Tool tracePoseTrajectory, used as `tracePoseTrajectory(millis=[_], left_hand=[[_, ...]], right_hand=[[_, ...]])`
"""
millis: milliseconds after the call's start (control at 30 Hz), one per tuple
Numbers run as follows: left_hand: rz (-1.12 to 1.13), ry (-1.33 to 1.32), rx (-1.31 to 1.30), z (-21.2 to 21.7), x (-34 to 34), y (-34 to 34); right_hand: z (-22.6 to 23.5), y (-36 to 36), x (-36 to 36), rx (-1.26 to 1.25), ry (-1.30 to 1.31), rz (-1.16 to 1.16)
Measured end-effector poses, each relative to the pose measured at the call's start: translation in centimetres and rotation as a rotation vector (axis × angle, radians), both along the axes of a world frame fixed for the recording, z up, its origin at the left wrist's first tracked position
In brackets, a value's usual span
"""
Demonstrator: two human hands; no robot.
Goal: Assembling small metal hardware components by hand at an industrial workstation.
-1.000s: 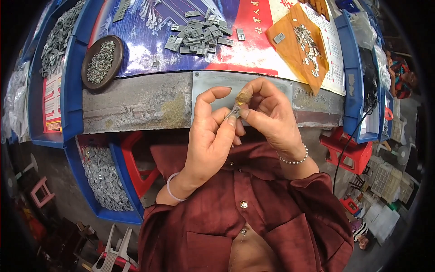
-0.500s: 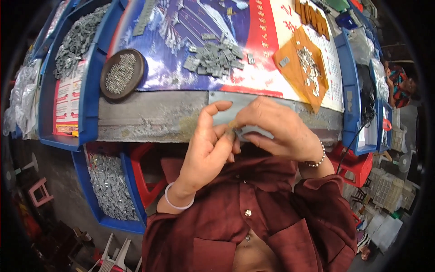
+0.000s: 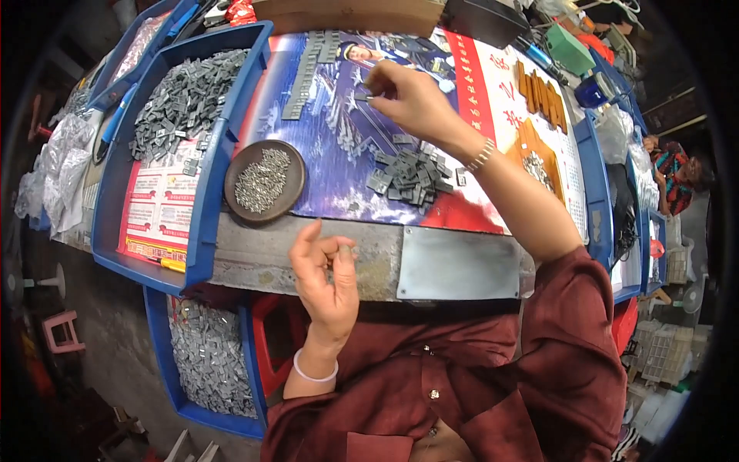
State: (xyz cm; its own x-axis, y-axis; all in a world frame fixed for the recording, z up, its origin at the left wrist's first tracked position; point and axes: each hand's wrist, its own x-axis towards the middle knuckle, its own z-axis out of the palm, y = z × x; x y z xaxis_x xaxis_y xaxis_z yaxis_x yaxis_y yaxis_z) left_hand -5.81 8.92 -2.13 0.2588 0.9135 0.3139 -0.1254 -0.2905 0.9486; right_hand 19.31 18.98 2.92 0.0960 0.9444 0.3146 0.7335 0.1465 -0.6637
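My right hand [image 3: 412,98] reaches far over the table and pinches a small grey metal piece [image 3: 362,96] between thumb and fingers. It is just right of rows of like pieces [image 3: 308,65] laid out on the printed blue sheet. My left hand [image 3: 327,273] hovers at the table's near edge, palm up, with thumb and forefinger tips together. Whether anything small sits between them is unclear. A loose pile of grey metal pieces [image 3: 408,173] lies under my right forearm. A round brown dish [image 3: 239,165] of small silver pins stands left of the pile.
A blue tray [image 3: 208,192] at left holds several grey pieces, and a blue bin [image 3: 165,362] of them sits under the table. A bare metal plate [image 3: 459,263] lies at the near edge. Brown strips [image 3: 539,92] lie at far right. Another person [image 3: 677,181] sits beyond.
My hands were together near my chest working a small piece. Now they are apart: the right has reached forward to the laid-out rows, and the left stays by the table edge.
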Motion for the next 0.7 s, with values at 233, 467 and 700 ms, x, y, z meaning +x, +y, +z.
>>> tracePoseTrajectory(millis=[233, 467, 700], left_hand=[[0.065, 0.073, 0.101, -1.5, 0.1, -0.4], [0.067, 0.080, 0.175, -1.5, 0.2, -0.1], [0.046, 0.166, 0.172, -1.6, 0.0, -0.3]], right_hand=[[-4.8, 9.2, 1.0, 0.087, -0.201, -0.103], [-5.3, 11.4, 0.4, 0.157, -0.281, -0.115], [-5.3, 12.2, 0.2, 0.114, -0.232, -0.151]])
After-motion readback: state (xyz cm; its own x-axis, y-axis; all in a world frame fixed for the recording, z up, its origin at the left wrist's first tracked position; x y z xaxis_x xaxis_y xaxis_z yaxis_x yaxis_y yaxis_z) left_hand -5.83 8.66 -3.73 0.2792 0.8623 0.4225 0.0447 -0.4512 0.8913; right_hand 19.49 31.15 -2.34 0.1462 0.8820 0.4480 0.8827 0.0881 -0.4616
